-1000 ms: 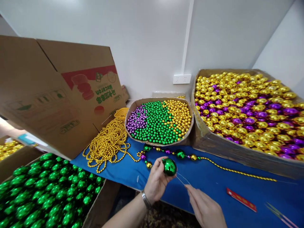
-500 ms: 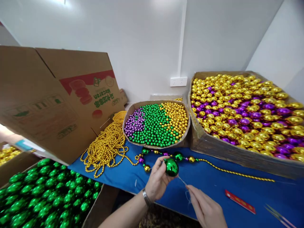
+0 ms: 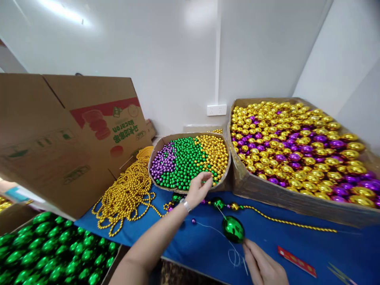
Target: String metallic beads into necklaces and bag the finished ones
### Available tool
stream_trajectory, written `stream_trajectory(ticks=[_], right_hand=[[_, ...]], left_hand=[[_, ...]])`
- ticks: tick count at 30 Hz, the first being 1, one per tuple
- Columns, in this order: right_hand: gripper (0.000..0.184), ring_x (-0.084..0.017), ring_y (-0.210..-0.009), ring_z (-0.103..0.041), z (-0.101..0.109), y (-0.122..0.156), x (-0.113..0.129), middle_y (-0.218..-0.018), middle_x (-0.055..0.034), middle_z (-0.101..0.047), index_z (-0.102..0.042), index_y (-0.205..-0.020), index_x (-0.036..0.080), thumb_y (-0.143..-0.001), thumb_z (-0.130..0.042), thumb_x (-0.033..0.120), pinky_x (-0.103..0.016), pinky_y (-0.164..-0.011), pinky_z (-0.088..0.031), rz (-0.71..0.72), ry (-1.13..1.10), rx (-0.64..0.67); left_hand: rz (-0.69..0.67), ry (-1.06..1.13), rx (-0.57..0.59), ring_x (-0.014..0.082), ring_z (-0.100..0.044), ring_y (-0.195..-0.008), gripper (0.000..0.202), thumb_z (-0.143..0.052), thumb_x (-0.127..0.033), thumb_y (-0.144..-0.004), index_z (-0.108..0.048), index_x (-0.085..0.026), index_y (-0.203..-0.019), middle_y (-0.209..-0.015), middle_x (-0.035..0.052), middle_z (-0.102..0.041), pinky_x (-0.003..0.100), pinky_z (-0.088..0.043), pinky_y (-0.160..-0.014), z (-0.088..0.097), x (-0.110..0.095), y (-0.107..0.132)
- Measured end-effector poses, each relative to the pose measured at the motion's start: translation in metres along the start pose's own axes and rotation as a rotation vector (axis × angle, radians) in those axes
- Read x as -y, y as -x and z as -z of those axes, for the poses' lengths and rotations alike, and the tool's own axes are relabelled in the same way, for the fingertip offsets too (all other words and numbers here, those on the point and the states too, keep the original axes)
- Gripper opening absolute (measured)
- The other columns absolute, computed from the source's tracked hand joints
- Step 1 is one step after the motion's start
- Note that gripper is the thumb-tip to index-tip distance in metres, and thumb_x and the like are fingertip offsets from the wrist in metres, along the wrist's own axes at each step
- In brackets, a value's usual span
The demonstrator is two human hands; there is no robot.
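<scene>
Over the near right edge of the bead box (image 3: 154, 186), my left hand (image 3: 200, 188) hovers at the small green beads (image 3: 187, 162), fingers curved and slightly apart. Nothing shows between them. My right hand (image 3: 261, 261) pinches a thin needle just below a large shiny green ball (image 3: 233, 228). The needle (image 3: 220, 211) runs through the ball, its tip sticking out at the upper left. Pale thread (image 3: 234, 257) loops beneath the ball, and a line of it leads to a small purple bead (image 3: 193, 221) on the blue cloth.
Behind my hands lies a bead strand (image 3: 267, 215). Gold bead chains (image 3: 124, 194) are heaped at left beside a cardboard carton (image 3: 97, 158). Gold and purple balls fill a large box (image 3: 237, 166); green balls (image 3: 44, 253) sit lower left. A red packet (image 3: 297, 261) lies right.
My left hand has let go of the large green ball and moved up to the bead box. The ball now sits on the needle at my right fingers. The view has shifted slightly.
</scene>
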State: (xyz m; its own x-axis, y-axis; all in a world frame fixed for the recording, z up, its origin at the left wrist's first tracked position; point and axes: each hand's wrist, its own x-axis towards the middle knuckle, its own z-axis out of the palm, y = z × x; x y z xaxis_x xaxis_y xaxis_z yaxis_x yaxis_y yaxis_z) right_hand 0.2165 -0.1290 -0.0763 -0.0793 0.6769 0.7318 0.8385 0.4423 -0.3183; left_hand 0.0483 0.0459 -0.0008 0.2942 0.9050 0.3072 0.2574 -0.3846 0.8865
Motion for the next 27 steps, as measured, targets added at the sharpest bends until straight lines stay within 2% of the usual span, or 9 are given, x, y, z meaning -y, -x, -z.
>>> stream_trajectory(ticks=[1,4,6,9,12,15,19,21,27], right_hand=[[0.029,-0.016,-0.069,-0.070,0.001,0.000,-0.001,-0.082,-0.0054,-0.073,-0.063,-0.098,0.016,-0.095,-0.036,0.026,-0.020,-0.063,-0.056,0.009,0.007,-0.010],[0.028,-0.015,-0.066,-0.070,0.004,-0.002,-0.002,-0.079,-0.0042,-0.073,-0.062,-0.097,0.017,-0.095,-0.035,0.025,-0.019,-0.060,-0.055,0.021,0.012,-0.029],[0.029,-0.015,-0.065,-0.070,0.006,-0.004,-0.002,-0.079,-0.0044,-0.072,-0.062,-0.098,0.017,-0.095,-0.034,0.026,-0.019,-0.059,-0.055,0.011,0.010,-0.028],[0.030,-0.015,-0.065,-0.070,0.010,-0.005,-0.004,-0.079,-0.0052,-0.072,-0.062,-0.097,0.017,-0.095,-0.034,0.027,-0.019,-0.059,-0.055,-0.011,0.009,-0.012],[0.028,-0.016,-0.066,-0.070,0.012,-0.006,-0.005,-0.079,-0.0057,-0.072,-0.061,-0.096,0.016,-0.095,-0.035,0.026,-0.021,-0.060,-0.055,-0.020,0.031,-0.021],[0.026,-0.016,-0.067,-0.070,0.011,-0.007,-0.006,-0.080,-0.0060,-0.072,-0.060,-0.097,0.015,-0.094,-0.036,0.026,-0.022,-0.060,-0.055,-0.047,0.044,-0.044],[0.025,-0.016,-0.069,-0.070,0.009,-0.007,-0.004,-0.082,-0.0057,-0.072,-0.061,-0.097,0.016,-0.094,-0.038,0.025,-0.023,-0.063,-0.055,-0.077,0.022,-0.042],[0.024,-0.017,-0.071,-0.070,0.007,-0.007,-0.003,-0.084,-0.0058,-0.072,-0.062,-0.098,0.016,-0.093,-0.039,0.024,-0.023,-0.065,-0.055,-0.075,0.017,-0.037],[0.026,-0.017,-0.071,-0.070,0.006,-0.005,0.000,-0.084,-0.0065,-0.072,-0.064,-0.097,0.016,-0.093,-0.040,0.025,-0.025,-0.065,-0.055,-0.073,0.024,-0.033]], left_hand=[[-0.046,-0.181,0.036,0.0216,-0.059,-0.093,0.026,-0.046,-0.024,-0.086,-0.059,-0.015,-0.107,-0.101,0.0110,-0.064,0.034,-0.047,-0.082,-0.002,0.004,-0.021],[-0.089,-0.333,0.123,0.0243,-0.057,-0.099,0.022,-0.053,-0.010,-0.078,-0.064,-0.016,-0.096,-0.097,0.0106,-0.065,0.038,-0.041,-0.091,-0.013,0.015,-0.069],[-0.089,-0.343,0.169,0.0251,-0.056,-0.099,0.021,-0.055,-0.003,-0.072,-0.066,-0.016,-0.084,-0.091,0.0097,-0.065,0.040,-0.040,-0.094,-0.021,0.021,-0.085],[-0.070,-0.330,0.187,0.0245,-0.056,-0.099,0.022,-0.054,0.000,-0.070,-0.065,-0.017,-0.079,-0.089,0.0089,-0.063,0.040,-0.041,-0.093,-0.025,0.026,-0.088],[-0.024,-0.249,0.147,0.0222,-0.058,-0.097,0.019,-0.052,-0.008,-0.078,-0.063,-0.016,-0.092,-0.095,0.0094,-0.063,0.038,-0.045,-0.089,-0.021,0.023,-0.074],[0.035,-0.082,0.141,0.0190,-0.063,-0.086,0.025,-0.044,-0.024,-0.089,-0.058,-0.013,-0.105,-0.096,0.0110,-0.065,0.033,-0.051,-0.078,-0.013,0.014,-0.044],[0.261,0.624,0.145,0.0185,-0.066,-0.083,0.029,-0.058,-0.035,-0.082,-0.061,-0.012,-0.099,-0.102,0.0118,-0.065,0.031,-0.053,-0.074,-0.006,-0.001,0.002],[0.363,0.833,0.127,0.0178,-0.066,-0.080,0.029,-0.069,-0.033,-0.074,-0.063,-0.012,-0.092,-0.098,0.0107,-0.066,0.029,-0.053,-0.071,-0.005,-0.006,0.018],[0.420,0.930,0.100,0.0169,-0.066,-0.074,0.026,-0.075,-0.028,-0.069,-0.064,-0.011,-0.087,-0.080,0.0053,-0.065,0.026,-0.052,-0.066,-0.008,-0.014,0.038]])
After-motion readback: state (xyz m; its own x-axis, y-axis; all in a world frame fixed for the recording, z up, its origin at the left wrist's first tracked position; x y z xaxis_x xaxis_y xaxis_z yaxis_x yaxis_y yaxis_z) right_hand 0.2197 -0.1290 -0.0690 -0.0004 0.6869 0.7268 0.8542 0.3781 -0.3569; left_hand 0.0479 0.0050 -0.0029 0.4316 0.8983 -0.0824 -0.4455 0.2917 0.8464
